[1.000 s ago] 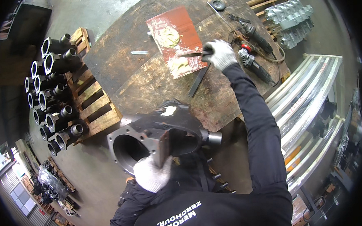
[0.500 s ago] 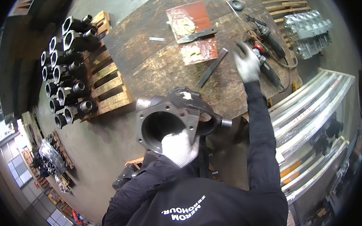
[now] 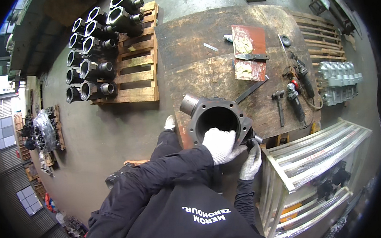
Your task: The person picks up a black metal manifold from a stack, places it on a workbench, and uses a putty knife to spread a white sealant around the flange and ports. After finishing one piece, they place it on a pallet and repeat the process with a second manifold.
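Note:
A dark metal flanged housing (image 3: 196, 114) is held before my body at the table's near edge. Its wide round bore faces up, bolt holes ring the flange, and a pipe stub (image 3: 188, 102) juts out at the far left. My left hand (image 3: 222, 145), in a white knitted glove, is closed over the near rim with its fingers dipping into the bore. At the lower right, my gloved right hand (image 3: 250, 162) grips the housing beside a smaller side opening; its fingertips are partly hidden there. The underside of the housing cannot be seen.
The worn wooden table (image 3: 196, 75) bears a red board (image 3: 257, 32) with pale paste and a putty knife (image 3: 252, 57), a flat bar (image 3: 252, 89), a hammer (image 3: 280, 107) and angle grinders (image 3: 295, 101). Similar housings (image 3: 93, 70) crowd a pallet (image 3: 138, 78) at left. A wrapped crate (image 3: 319, 150) stands right.
My right hand has come back from beside the grinders to the housing's right side, leaving the hammer in sight. My left hand keeps hold of the rim. The view has shifted.

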